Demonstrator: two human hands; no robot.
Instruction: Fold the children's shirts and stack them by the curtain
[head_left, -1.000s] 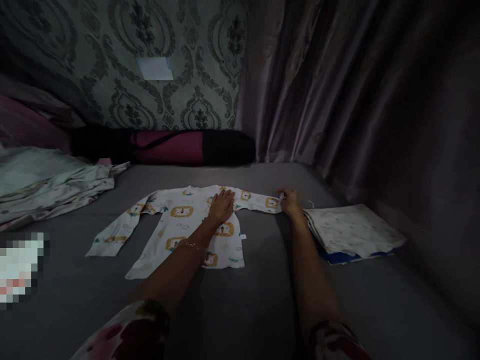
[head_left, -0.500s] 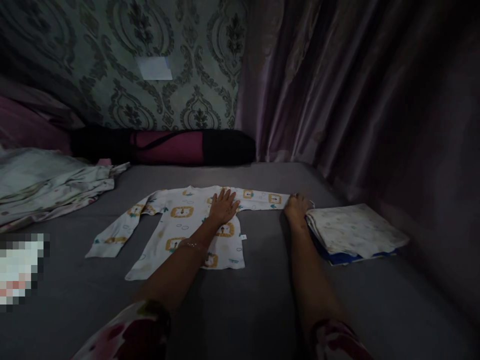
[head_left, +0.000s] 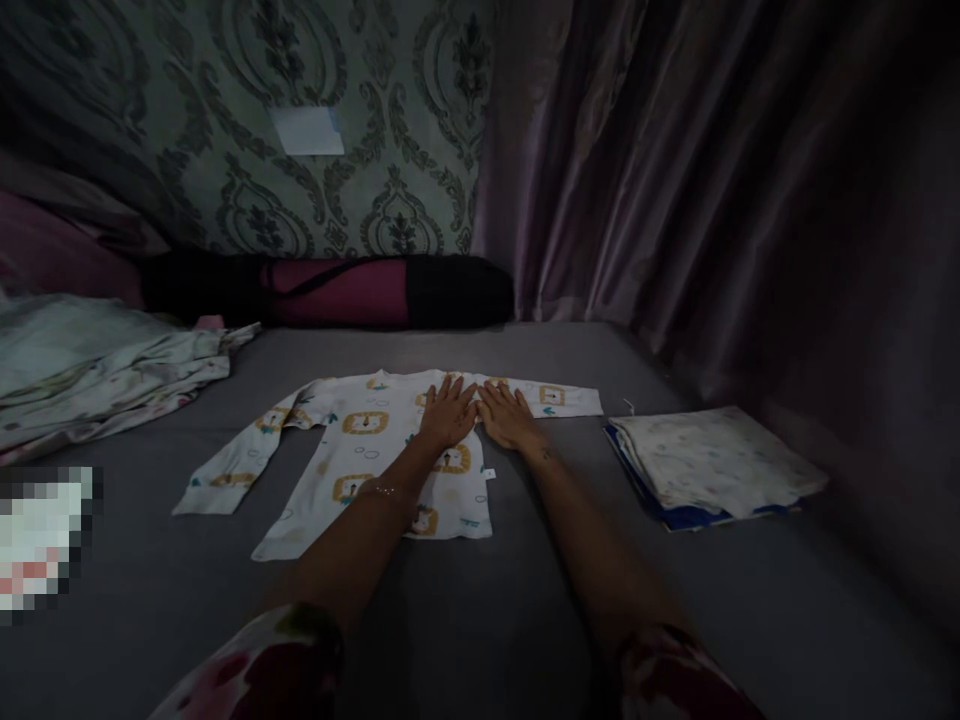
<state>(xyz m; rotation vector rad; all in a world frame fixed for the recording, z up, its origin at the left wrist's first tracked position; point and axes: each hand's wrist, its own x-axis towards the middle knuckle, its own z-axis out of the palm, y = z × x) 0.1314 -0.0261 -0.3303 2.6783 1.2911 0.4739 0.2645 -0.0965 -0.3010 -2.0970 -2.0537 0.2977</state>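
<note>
A small white long-sleeved shirt (head_left: 365, 455) printed with yellow lions lies spread on the grey bed sheet (head_left: 480, 610). Flat on its upper right part, near the shoulder, rests my left hand (head_left: 450, 412) with the fingers spread. My right hand (head_left: 508, 415) lies open right beside it, on the shirt's right sleeve close to the shoulder seam. That sleeve extends straight out to the right, while the left one slants down toward me. My left forearm hides part of the shirt's lower middle.
Folded cloths (head_left: 712, 455), white over blue, are stacked to the right of the shirt. A heap of light clothes (head_left: 97, 365) lies at the left. A black and pink long bag (head_left: 337, 293) lies against the patterned wall, and a purple curtain (head_left: 600, 200) hangs at the right.
My right hand has let go of the right sleeve's cuff and moved left along the sleeve to the shoulder. My left hand has stayed in place.
</note>
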